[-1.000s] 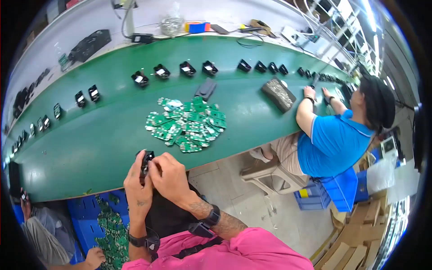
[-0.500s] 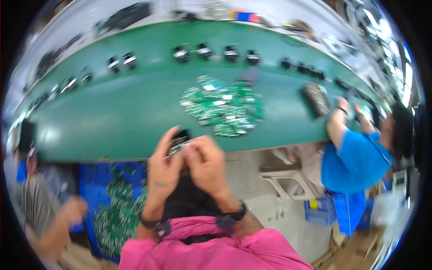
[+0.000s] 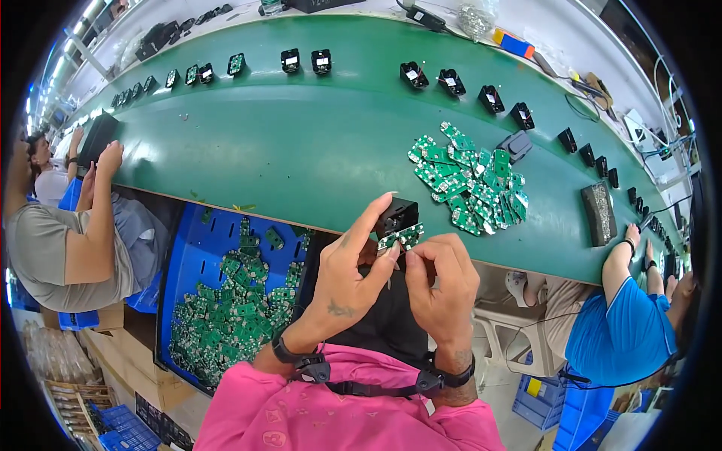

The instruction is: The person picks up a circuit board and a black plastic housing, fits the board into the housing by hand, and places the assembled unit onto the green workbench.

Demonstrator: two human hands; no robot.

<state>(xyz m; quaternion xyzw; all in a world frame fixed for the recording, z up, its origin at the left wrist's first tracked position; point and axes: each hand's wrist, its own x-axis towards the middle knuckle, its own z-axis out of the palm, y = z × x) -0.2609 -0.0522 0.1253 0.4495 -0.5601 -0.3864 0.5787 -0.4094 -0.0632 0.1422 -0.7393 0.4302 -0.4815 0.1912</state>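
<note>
At the left end of the table [image 3: 301, 150], a co-worker in a grey shirt [image 3: 56, 255] sits with both hands next to a black box [image 3: 98, 137]. Along the far side, a spaced row of open black housings [image 3: 321, 62] extends from left to right; several on the left contain green boards, and others show white patches inside. Below the near edge, left of centre, a blue bin [image 3: 197, 255] contains a large heap of loose green boards [image 3: 233, 319].

At centre, the left hand [image 3: 346, 270] grips a black housing [image 3: 397, 216] near the table edge, index finger extended along one side and thumb at the near end. A small green circuit board [image 3: 406, 237] is located at the near end of this housing, against the left thumb; its seating depth cannot be determined. To the right, the right hand [image 3: 444, 282] is narrowed, with thumb and index fingertips close together at the near edge of the board. Whether they pinch the board or only touch it cannot be determined.

Right of the hands, a pile of green boards [image 3: 474, 180] lies on the table. A grey casing [image 3: 517, 145] adjoins its far right side. Further right are a dark, speckled block [image 3: 599, 214] and a co-worker in a blue shirt [image 3: 620, 338], seated at the table.
</note>
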